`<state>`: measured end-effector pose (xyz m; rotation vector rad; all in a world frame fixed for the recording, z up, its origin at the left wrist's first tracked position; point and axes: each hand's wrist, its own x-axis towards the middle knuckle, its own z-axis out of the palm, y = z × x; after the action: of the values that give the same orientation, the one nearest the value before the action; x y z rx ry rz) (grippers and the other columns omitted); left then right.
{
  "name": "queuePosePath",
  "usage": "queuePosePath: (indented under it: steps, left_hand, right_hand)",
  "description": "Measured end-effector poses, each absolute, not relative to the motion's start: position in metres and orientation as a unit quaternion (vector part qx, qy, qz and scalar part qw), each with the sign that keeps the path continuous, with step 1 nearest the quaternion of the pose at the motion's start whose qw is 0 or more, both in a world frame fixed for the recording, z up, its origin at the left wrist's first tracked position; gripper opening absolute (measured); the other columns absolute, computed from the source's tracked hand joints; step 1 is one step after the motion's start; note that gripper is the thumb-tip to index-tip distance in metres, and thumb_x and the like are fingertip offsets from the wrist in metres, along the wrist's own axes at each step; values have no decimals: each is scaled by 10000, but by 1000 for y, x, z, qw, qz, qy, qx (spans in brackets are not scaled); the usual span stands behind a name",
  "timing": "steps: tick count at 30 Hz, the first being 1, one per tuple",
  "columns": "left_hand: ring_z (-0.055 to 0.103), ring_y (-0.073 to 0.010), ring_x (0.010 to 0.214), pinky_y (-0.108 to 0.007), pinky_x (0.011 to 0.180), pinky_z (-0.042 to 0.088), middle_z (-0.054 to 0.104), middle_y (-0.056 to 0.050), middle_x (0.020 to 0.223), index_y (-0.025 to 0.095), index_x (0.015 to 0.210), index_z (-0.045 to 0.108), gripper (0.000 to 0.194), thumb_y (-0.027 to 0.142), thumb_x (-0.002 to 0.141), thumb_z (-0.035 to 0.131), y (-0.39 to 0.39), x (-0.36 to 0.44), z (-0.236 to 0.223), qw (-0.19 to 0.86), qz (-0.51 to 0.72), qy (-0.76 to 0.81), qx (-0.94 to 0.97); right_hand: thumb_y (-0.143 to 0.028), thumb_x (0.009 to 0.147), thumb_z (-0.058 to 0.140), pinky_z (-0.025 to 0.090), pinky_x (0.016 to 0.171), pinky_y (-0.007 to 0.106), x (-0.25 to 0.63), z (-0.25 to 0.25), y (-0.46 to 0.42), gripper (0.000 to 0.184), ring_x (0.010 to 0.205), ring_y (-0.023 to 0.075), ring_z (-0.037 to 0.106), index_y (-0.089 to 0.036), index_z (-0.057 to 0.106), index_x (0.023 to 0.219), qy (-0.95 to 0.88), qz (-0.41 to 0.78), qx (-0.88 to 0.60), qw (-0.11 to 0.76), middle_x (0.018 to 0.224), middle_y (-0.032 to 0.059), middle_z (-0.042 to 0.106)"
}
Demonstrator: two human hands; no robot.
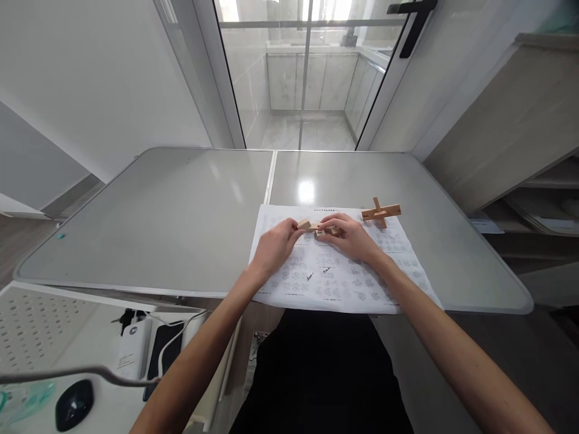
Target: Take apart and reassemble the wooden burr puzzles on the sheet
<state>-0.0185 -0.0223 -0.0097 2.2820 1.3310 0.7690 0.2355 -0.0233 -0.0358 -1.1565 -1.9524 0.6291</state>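
Observation:
My left hand (pixel 277 242) pinches a pale wooden block (pixel 304 224) between thumb and fingers, above the printed sheet. Close by on the right, my right hand (pixel 347 235) is closed around several small wooden pieces (pixel 320 234), partly covered by its fingers. The two hands' pieces are near each other; whether they touch I cannot tell. A cross of interlocked wooden bars (pixel 380 212) rests at the sheet's upper right, beyond the right hand. Under both hands lies the white sheet (pixel 289 292), covered with small printed diagrams.
The grey folding table (pixel 203 223) has a seam down its middle, and a glass door (pixel 289 78) stands behind it. At lower left, a white surface (pixel 106 404) carries a black mouse (pixel 75 404), a white power bank (pixel 134 348), a dark phone (pixel 163 352) and cables.

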Motion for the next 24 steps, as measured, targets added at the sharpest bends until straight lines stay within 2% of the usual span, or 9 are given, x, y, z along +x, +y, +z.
queuePosePath:
  steps: [2, 4, 8, 11, 14, 17, 21, 24]
  left_hand:
    - [546, -175, 664, -299, 642, 392, 613, 12, 740, 232, 1006, 596, 277, 472, 1095, 491, -17, -12, -4, 245, 316, 474, 785]
    - [522, -167, 654, -295, 638, 379, 578, 8, 718, 227, 936, 578, 334, 474, 1110, 436, -10, -4, 0, 296, 347, 457, 764]
    - [498, -156, 673, -287, 633, 383, 538, -1, 749, 222, 850, 508, 395, 482, 1119, 380, 8, 12, 2, 388, 368, 430, 727]
    - [476, -139, 653, -269, 607, 384, 542, 3, 780, 227, 903, 538, 376, 512, 1108, 402, 19, 22, -2, 448, 380, 404, 701]
    - [451, -127, 609, -259, 570, 376, 528, 9, 759, 230, 934, 562, 370, 537, 1094, 432, 24, 27, -8, 492, 394, 385, 674]
    - [434, -122, 588, -256, 547, 368, 511, 11, 737, 227, 895, 544, 404, 569, 1084, 439, 26, 29, -14, 495, 410, 397, 655]
    - [453, -130, 610, -258, 559, 381, 530, 3, 732, 227, 891, 563, 416, 586, 1074, 458, 26, 28, -17, 453, 438, 423, 651]
    - [449, -131, 594, -264, 556, 378, 505, 14, 689, 225, 898, 589, 405, 590, 1053, 508, 25, 27, -16, 451, 439, 416, 656]
  right_hand:
    - [-460, 929, 789, 626, 891, 535, 236, -37, -23, 194, 1189, 320, 645, -313, 799, 1055, -767, 246, -450, 385, 1247, 91, 711]
    - [-466, 915, 796, 640, 895, 549, 235, -39, -22, 212, 1235, 332, 627, -319, 803, 1068, -767, 253, -444, 387, 1274, 99, 696]
    - [-476, 906, 793, 651, 870, 544, 234, -38, -24, 218, 1158, 316, 661, -312, 812, 1049, -763, 274, -440, 385, 1298, 104, 683]
    - [-499, 891, 809, 632, 879, 529, 235, -33, -25, 243, 1093, 297, 684, -301, 810, 1032, -748, 296, -447, 391, 1327, 103, 680]
    - [-510, 884, 819, 595, 966, 512, 238, -25, -26, 265, 1142, 291, 683, -287, 796, 1026, -706, 345, -450, 424, 1351, 95, 683]
    - [-491, 872, 837, 565, 1012, 479, 239, -20, -25, 276, 1126, 265, 693, -282, 762, 1037, -628, 409, -452, 484, 1211, 70, 740]
    - [-545, 860, 834, 579, 848, 411, 237, -18, -25, 366, 852, 205, 689, -272, 715, 1072, -556, 446, -455, 534, 996, 43, 761]
    - [-639, 885, 775, 504, 633, 337, 235, -16, -25, 413, 647, 151, 568, -281, 691, 1072, -539, 465, -449, 540, 941, 34, 737]
